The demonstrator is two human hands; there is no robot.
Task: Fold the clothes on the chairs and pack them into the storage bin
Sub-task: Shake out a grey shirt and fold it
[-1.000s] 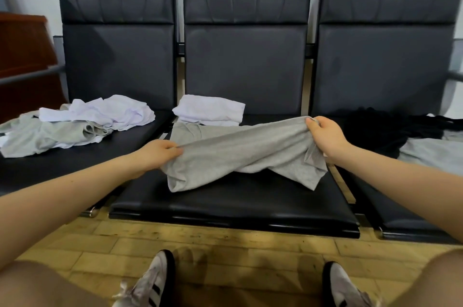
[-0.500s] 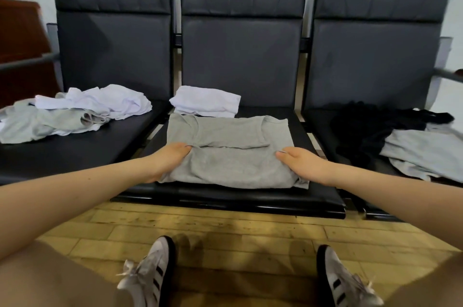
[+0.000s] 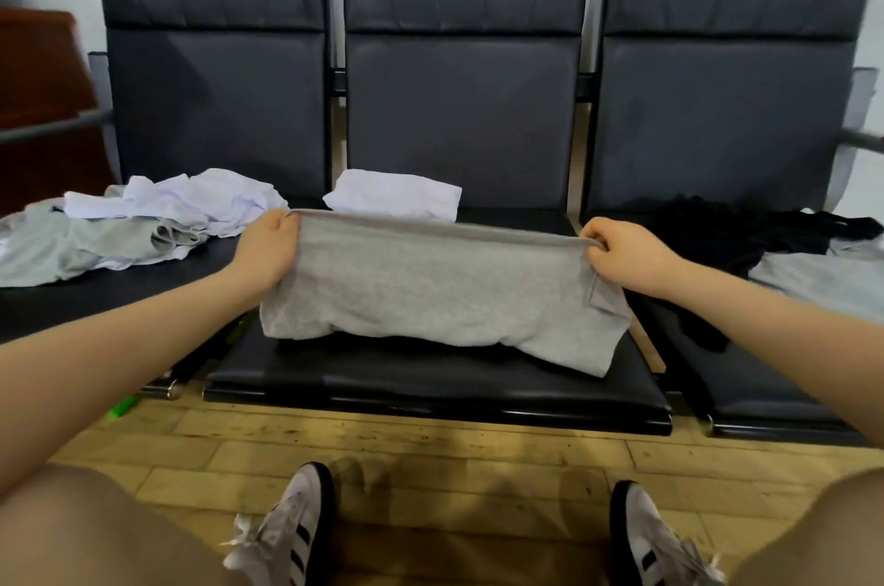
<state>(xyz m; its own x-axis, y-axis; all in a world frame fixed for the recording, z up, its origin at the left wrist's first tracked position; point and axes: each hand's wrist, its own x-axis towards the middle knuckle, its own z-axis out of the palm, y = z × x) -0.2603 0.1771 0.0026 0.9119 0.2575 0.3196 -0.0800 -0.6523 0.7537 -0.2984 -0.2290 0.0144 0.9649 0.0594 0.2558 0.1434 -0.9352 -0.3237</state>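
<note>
A partly folded grey shirt [image 3: 440, 293] hangs over the middle chair seat [image 3: 430, 389], its upper edge lifted and stretched level. My left hand [image 3: 268, 250] grips the left end of that edge and my right hand [image 3: 622, 258] pinches the right end. The lower part of the shirt still lies on the seat. Behind it, a folded white garment [image 3: 392, 195] rests at the back of the same seat. No storage bin is in view.
Crumpled white [image 3: 177, 203] and grey clothes [image 3: 62, 246] lie on the left chair. Black [image 3: 746, 236] and grey garments [image 3: 823, 277] lie on the right chair. A wooden cabinet [image 3: 38, 107] stands far left. A small green object [image 3: 123, 407] lies on the wooden floor, near my shoes.
The grey shirt lay flat on the seat under both hands half a second ago. Both hands have since gripped its far edge and lifted it up off the seat.
</note>
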